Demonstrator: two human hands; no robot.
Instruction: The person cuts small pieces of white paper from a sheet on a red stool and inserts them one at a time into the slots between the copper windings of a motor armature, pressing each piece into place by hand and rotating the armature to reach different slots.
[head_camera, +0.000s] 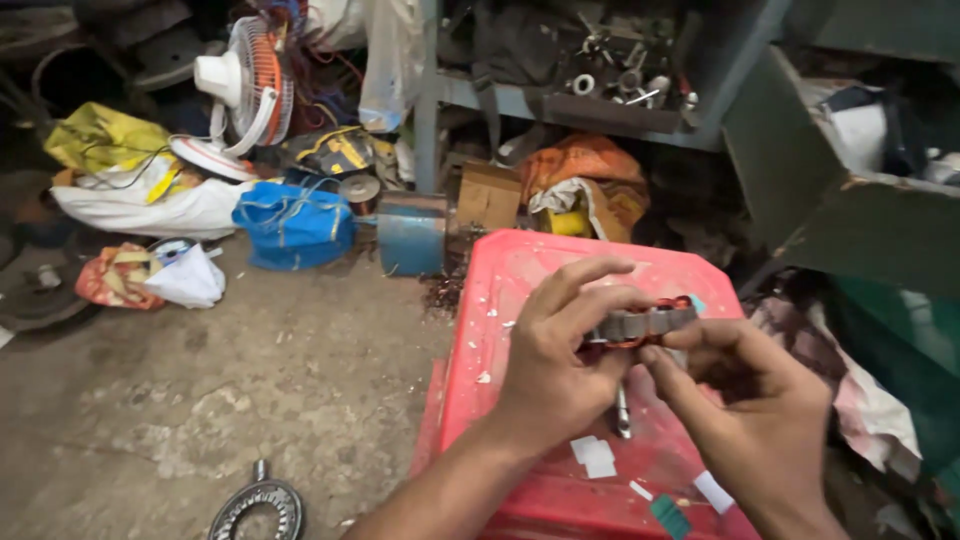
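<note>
Both hands pinched one motor stator (640, 322) | left hand (560, 355) gripped its left end, right hand (745, 400) beneath its right | long axis ran left-right, over red stool (520, 270) | beyond: table fan (245, 95), metal shelf (560, 100).

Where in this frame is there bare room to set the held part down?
Free: the red stool top left of the left hand, and the concrete floor between the stool and the metal ring. Crowded: bags and a fan along the back, paper scraps beneath the right hand.
</note>
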